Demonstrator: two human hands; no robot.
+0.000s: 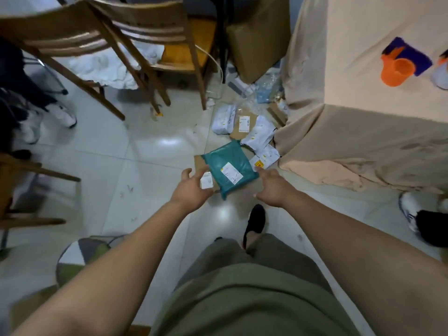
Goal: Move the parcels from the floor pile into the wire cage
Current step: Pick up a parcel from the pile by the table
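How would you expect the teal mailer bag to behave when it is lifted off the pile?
The teal mailer bag looks like wrinkled plastic film, so it will probably flex and sag somewhat. Its smooth sheen suggests it may be slippery. The left hand and right hand reach at opposite edges, which should help.

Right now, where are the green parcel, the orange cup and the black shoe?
green parcel point(225, 158): head view, on its teal wrapper above the label.
orange cup point(388, 78): head view, on its outer side.
black shoe point(254, 221): head view, on its top.
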